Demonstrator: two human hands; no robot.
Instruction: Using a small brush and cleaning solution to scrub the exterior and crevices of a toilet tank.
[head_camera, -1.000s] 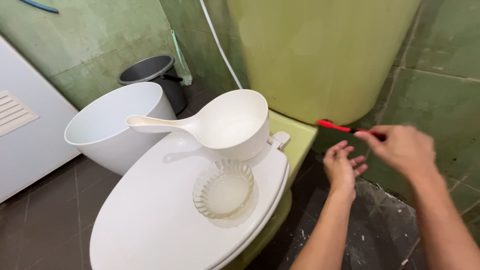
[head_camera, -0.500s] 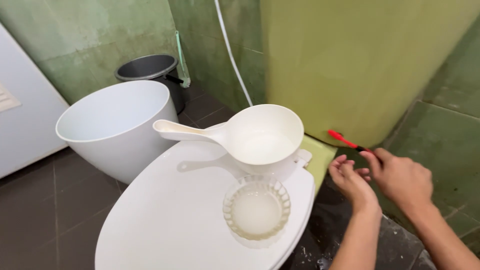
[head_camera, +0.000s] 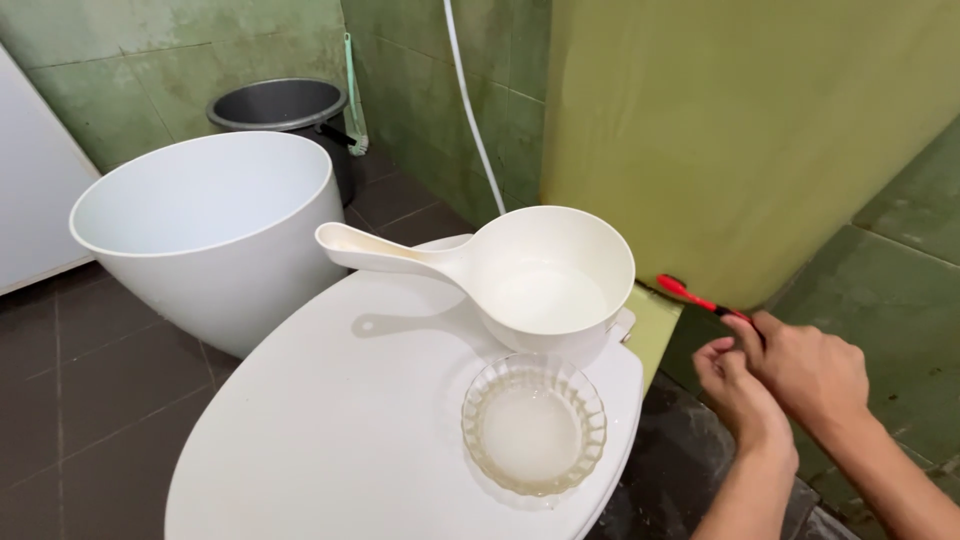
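1. I see the right hand (head_camera: 800, 375) low at the right of the view, fingers pressed together around the handle of a red toothbrush (head_camera: 700, 298)
2. The brush head points left and touches the seam where the pale green tank (head_camera: 720, 130) meets the ledge under it, just beside the white dipper (head_camera: 545, 280)
3. The left hand (head_camera: 735, 385) sits against the right one, fingers curled inward; I cannot tell whether it pinches anything
4. The dipper, with water in it, stands on the closed white toilet lid (head_camera: 330, 430), handle pointing left; a clear ribbed glass dish (head_camera: 533, 425) of cloudy liquid sits just in front of it
5. A large white tub (head_camera: 210, 230) stands on the floor to the left, a dark bin (head_camera: 285, 105) behind it, and a white hose (head_camera: 475, 110) runs down the tiled wall
6. My judgement: the step in hand is scrubbing along that seam, and any further stroke calls for a firm grip and bristles kept on the joint, clear of the dipper's rim
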